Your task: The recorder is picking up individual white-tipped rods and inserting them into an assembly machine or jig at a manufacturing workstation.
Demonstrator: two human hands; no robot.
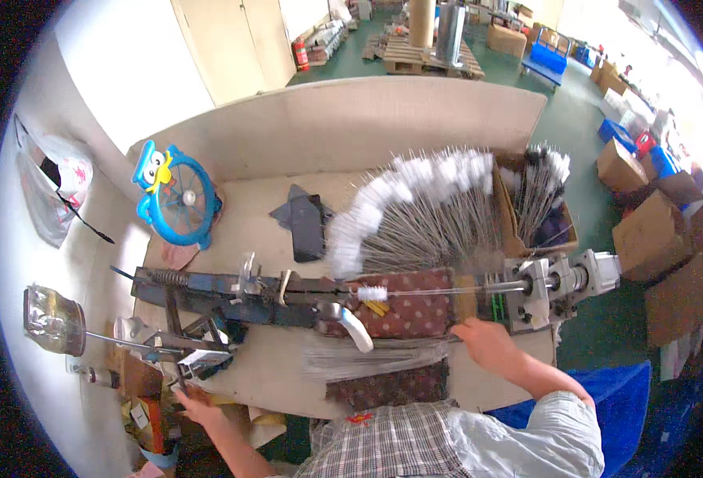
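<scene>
A bench-mounted twisting machine [538,291] runs across the table. A wire brush [373,294] with white bristles lies along it, its stem stretching right to the spindle. My left hand [197,406] is at the lower left, fingers curled at the lower end of a dark metal lever [174,315]. My right hand [487,344] is beside the machine, in front of the wooden strip [464,301]; its fingers are bent together at the strip's near end, and what they hold, if anything, is hidden. A bundle of thin metal wires [375,358] lies between my hands.
Finished white-tipped brushes [431,207] fan out behind the machine, with more in a cardboard box [507,207]. A blue toy-shaped fan [178,199] stands at the back left. A white curved handle [357,331] juts toward me. A raised board [351,119] edges the table's far side.
</scene>
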